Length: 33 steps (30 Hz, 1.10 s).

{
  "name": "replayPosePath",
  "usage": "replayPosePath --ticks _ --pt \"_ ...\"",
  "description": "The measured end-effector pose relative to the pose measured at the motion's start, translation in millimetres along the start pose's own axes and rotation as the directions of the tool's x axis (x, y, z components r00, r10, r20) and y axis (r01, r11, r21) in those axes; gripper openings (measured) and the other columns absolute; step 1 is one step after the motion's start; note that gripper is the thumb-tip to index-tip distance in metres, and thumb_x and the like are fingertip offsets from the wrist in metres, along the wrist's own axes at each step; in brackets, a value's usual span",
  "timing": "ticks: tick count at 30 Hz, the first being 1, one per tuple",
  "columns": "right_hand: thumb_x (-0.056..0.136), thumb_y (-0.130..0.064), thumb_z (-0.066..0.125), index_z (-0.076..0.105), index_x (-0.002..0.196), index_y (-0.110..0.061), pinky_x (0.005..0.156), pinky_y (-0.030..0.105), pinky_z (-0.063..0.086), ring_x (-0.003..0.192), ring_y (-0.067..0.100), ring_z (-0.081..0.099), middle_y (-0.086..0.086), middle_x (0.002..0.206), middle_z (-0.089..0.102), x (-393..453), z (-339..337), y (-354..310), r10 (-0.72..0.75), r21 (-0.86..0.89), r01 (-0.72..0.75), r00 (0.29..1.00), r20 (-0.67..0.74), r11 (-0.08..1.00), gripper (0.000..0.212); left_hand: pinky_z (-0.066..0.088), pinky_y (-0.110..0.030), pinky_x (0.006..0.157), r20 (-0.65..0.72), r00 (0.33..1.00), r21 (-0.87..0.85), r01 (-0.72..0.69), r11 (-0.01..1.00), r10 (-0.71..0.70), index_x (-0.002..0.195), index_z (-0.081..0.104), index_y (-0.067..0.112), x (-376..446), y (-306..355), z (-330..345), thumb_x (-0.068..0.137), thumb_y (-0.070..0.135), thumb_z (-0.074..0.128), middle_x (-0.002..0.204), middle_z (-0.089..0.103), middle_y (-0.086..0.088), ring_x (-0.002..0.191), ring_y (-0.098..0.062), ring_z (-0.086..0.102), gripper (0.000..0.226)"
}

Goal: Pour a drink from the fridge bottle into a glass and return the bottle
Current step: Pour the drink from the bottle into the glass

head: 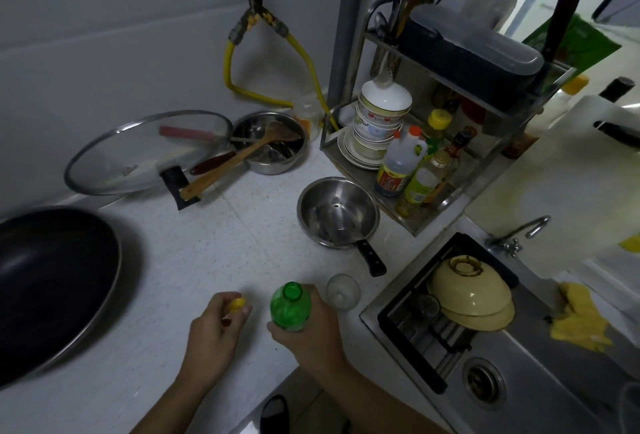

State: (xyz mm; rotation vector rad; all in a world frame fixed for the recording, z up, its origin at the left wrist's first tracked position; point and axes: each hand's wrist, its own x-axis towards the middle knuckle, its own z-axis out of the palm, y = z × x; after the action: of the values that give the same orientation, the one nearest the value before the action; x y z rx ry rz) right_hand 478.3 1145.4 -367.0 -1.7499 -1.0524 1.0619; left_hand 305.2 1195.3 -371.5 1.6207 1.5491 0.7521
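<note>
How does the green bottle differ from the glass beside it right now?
The green bottle is tinted green; the glass is clear. The right hand grips the bottle; the glass stands free on the counter, untouched. The bottle's mouth is narrow, the glass's wide. Both stand upright and open; the left hand pinches the yellow cap.

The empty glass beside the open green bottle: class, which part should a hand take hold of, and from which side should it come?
Grip the glass round its side wall, coming from the right, the sink side. It stands upright with its mouth open, and the green bottle, held by the right hand, crowds its left.
</note>
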Motion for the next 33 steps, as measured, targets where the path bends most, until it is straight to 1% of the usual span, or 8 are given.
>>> replayPosePath --ticks 5,11,14,18,23,26,29,33 --pt "0.066 -0.031 0.09 0.06 0.112 -0.026 0.078 0.009 0.047 0.098 -0.003 0.063 -0.012 0.103 0.069 -20.1 -30.4 -0.5 0.003 -0.048 0.0 0.999 0.051 0.999 0.055 0.052 -0.028 0.066 0.135 0.986 0.082 -0.111 0.99 0.099 0.088 0.067 0.027 6.6 -27.1 19.1 0.082 0.03 0.064 0.083 0.072 0.008 0.077 -0.007 0.066 0.007" --pt "0.063 -0.05 0.084 0.055 0.12 -0.041 0.09 0.011 0.044 0.107 -0.005 0.06 -0.022 0.112 0.065 -49.0 -61.9 9.3 -0.056 -0.141 0.062 0.997 0.049 0.988 0.064 0.06 -0.03 0.07 0.189 0.962 0.157 -0.227 0.961 0.196 0.098 0.077 0.014 14.1 -47.9 41.5 0.075 0.008 0.079 0.082 0.075 0.003 0.073 -0.006 0.068 0.024" --pt "0.069 -0.037 0.086 0.052 0.114 -0.059 0.09 0.002 0.038 0.105 -0.012 0.057 -0.033 0.108 0.063 -59.8 -74.2 10.7 -0.104 -0.145 0.103 0.995 0.002 0.984 0.06 0.06 -0.033 0.063 0.216 0.957 0.22 -0.241 0.945 0.193 0.095 0.076 0.014 14.9 -49.9 47.4 0.081 0.012 0.071 0.075 0.072 0.004 0.066 -0.006 0.066 0.016" --pt "0.074 -0.015 0.088 0.059 0.088 -0.026 0.07 0.01 0.045 0.077 -0.002 0.063 -0.009 0.085 0.065 -66.5 -94.6 15.4 -0.146 -0.149 0.134 0.986 -0.075 0.98 0.034 0.058 -0.028 0.058 0.233 0.962 0.262 -0.206 0.943 0.145 0.102 0.075 0.012 15.0 -50.6 53.6 0.08 0.009 0.072 0.066 0.069 0.006 0.058 -0.006 0.064 0.022" --pt "0.069 -0.032 0.085 0.058 0.099 -0.026 0.06 0.022 0.046 0.07 0.012 0.061 -0.004 0.081 0.063 -65.2 -125.4 17.6 -0.102 -0.213 0.082 0.991 -0.085 0.974 0.04 0.05 -0.023 0.064 0.218 0.976 0.289 -0.067 0.955 0.002 0.13 0.058 0.007 17.3 -39.3 56.1 0.076 0.006 0.074 0.083 0.072 -0.009 0.07 -0.008 0.059 0.056" --pt "0.069 -0.04 0.082 0.055 0.102 -0.033 0.06 0.03 0.052 0.068 0.009 0.062 -0.005 0.08 0.064 -59.5 -142.8 18.4 -0.061 -0.305 0.037 0.996 -0.069 0.952 0.044 0.044 -0.025 0.049 0.273 0.961 0.43 -0.165 0.888 0.047 0.107 0.056 0.015 19.5 -42.7 56.1 0.066 0.016 0.069 0.069 0.054 0.004 0.06 -0.01 0.05 0.042" --pt "0.069 -0.041 0.08 0.048 0.096 -0.04 0.057 0.019 0.045 0.066 0.003 0.059 -0.011 0.077 0.061 -50.7 -155.7 19.1 -0.046 -0.429 0.024 0.998 -0.04 0.903 0.042 0.048 -0.024 0.069 0.283 0.958 0.509 -0.185 0.841 0.039 0.126 0.05 0.021 15.1 -52.4 60.0 0.065 0.029 0.076 0.096 0.062 0.001 0.088 -0.016 0.06 0.067" --pt "0.07 -0.038 0.081 0.045 0.092 -0.034 0.057 0.016 0.045 0.066 0.002 0.056 -0.012 0.08 0.059 -35.8 -167.2 19.3 0.012 -0.551 0.011 0.999 0.037 0.834 0.042 0.046 -0.041 0.094 0.338 0.941 0.616 -0.245 0.748 0.03 0.142 0.034 0.018 10.4 -60.2 62.8 0.055 0.053 0.08 0.129 0.05 -0.008 0.117 -0.028 0.044 0.105"
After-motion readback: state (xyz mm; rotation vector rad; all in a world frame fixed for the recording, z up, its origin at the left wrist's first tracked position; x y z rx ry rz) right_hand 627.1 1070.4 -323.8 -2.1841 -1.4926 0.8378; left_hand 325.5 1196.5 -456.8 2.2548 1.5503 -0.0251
